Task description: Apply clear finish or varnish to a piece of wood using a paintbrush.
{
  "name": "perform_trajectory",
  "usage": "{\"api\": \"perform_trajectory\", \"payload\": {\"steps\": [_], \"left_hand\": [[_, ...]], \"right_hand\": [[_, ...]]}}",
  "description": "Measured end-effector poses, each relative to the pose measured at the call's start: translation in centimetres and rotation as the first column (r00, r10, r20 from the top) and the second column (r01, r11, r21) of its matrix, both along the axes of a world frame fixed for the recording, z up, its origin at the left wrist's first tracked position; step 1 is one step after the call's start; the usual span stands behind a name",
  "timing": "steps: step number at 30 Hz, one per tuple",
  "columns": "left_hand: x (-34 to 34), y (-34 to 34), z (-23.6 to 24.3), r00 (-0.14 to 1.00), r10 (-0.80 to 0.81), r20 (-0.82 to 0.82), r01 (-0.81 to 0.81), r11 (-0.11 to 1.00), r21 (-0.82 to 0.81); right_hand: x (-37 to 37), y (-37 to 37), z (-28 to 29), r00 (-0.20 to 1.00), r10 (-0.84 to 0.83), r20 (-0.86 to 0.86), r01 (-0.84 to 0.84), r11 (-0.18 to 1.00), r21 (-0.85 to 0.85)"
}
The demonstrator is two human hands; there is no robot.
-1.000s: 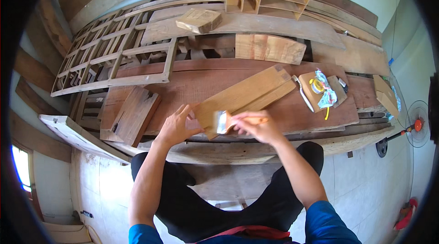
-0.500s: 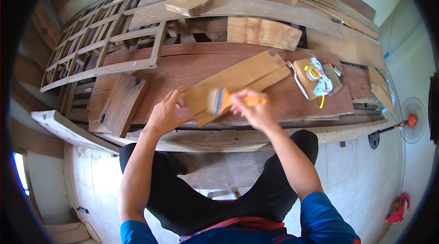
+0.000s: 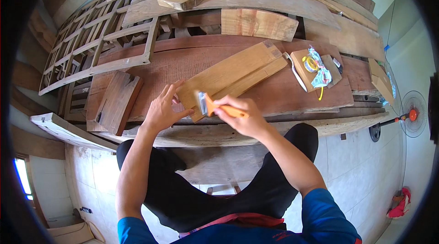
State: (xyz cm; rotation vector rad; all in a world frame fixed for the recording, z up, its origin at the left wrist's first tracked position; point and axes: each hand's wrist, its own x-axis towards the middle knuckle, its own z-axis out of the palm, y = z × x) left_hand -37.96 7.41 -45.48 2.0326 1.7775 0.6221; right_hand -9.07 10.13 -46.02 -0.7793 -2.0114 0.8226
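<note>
A light brown wooden board (image 3: 228,72) with a lengthwise step lies slantwise on a wide reddish-brown plank (image 3: 311,102). My left hand (image 3: 161,109) clasps its near left end, thumb at the lower corner and fingers at the upper one. In my right hand (image 3: 242,118) is a paintbrush (image 3: 211,104) with an orange handle, gripped with the fingers round the handle. Its bristles point left, over the board's left end close to my left thumb. They are slightly blurred, and I cannot tell whether they touch the wood.
A thick wood block (image 3: 116,102) lies left of my left hand. Right of the board are a white toothbrush (image 3: 296,72), a yellow tape roll (image 3: 310,64) and a crumpled wrapper (image 3: 321,77). A slatted frame (image 3: 96,70) stands behind left, a fan (image 3: 411,114) far right.
The paintbrush in my right hand has moved left and slightly up, toward the board's left end. My left hand keeps its place at that end. The whole view has shifted a little.
</note>
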Motion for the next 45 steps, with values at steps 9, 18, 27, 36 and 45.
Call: {"api": "perform_trajectory", "payload": {"steps": [9,18,27,36,45], "left_hand": [[-0.3,-0.2,-0.4,0.994,0.011,-0.111,0.006,0.988,0.154],[0.1,0.4,-0.5,0.997,-0.053,-0.047,0.06,0.984,0.166],[-0.6,-0.2,-0.2,0.994,-0.05,-0.093,0.067,0.978,0.196],[-0.2,0.3,-0.2,0.996,-0.059,-0.072,0.07,0.984,0.165],[-0.2,0.1,-0.1,0.997,-0.034,-0.07,0.045,0.985,0.167]], "right_hand": [[7.8,6.8,1.5,0.794,-0.597,0.115,0.573,0.799,0.182],[-2.3,-0.9,-0.8,0.998,0.052,-0.037,-0.044,0.981,0.19],[7.9,8.3,-1.0,0.839,-0.531,-0.118,0.444,0.794,-0.415],[2.3,4.6,-2.0,0.902,-0.395,-0.172,0.29,0.853,-0.434],[2.6,7.3,-2.0,0.825,-0.438,-0.357,0.16,0.787,-0.596]]}}
